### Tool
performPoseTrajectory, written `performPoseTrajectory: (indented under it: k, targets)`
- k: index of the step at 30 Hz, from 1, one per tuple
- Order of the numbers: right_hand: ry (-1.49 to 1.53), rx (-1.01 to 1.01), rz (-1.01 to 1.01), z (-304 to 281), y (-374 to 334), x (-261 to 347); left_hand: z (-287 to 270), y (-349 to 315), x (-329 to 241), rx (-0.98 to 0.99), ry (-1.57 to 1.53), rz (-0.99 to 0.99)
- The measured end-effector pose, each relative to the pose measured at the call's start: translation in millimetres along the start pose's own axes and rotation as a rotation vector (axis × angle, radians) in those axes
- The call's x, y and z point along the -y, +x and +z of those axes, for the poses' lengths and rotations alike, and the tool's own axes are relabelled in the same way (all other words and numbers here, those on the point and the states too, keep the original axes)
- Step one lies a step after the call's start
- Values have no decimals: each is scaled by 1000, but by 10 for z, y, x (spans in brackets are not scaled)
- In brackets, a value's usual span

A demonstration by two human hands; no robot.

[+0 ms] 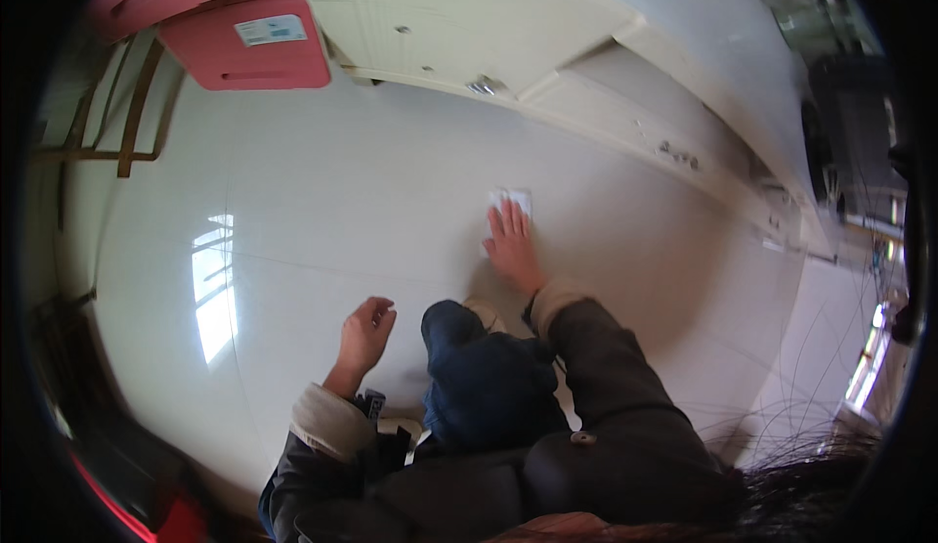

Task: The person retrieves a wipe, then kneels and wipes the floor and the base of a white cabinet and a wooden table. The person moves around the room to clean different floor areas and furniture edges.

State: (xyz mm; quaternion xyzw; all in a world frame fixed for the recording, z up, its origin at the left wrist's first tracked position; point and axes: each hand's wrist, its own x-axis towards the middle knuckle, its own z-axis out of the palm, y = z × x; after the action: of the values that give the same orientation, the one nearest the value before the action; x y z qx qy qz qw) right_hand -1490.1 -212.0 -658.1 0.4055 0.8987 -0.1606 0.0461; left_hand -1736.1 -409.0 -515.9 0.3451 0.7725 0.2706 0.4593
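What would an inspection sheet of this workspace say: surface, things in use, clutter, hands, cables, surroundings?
Surface: pale, glossy floor with thin seams and a bright reflection on the left.
Things in use: white cloth, flat on the floor, partly covered by the right hand.
Clutter: pink boxes and a brown frame, upper left.
Hands: right, fingers extended on the cloth; left hand, fingers curled, nothing seen in it.
Cables: nothing seen.
Surroundings: cream cabinet with knobs ahead; black-and-red object lower left, kind unclear.
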Motion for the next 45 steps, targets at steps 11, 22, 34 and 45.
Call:
performPoseTrajectory:
  k: [11, 22, 34, 45]
  targets:
    - [-59, 84, -131, -280, 904, 170, -480, 183, -901, -69, 207, 280]
    - [14, 111, -220, -380, 1540, -176, -362, 1146, -3095, -511, 682, 1082]
    - [162, -138, 28, -394, 425, -2579, 215, 1939, -3502, -658, 760, 1227]
    - [-200, 113, 746, -329, 247, -3287, 281, 2277, -3440, -926, 766, 1486]
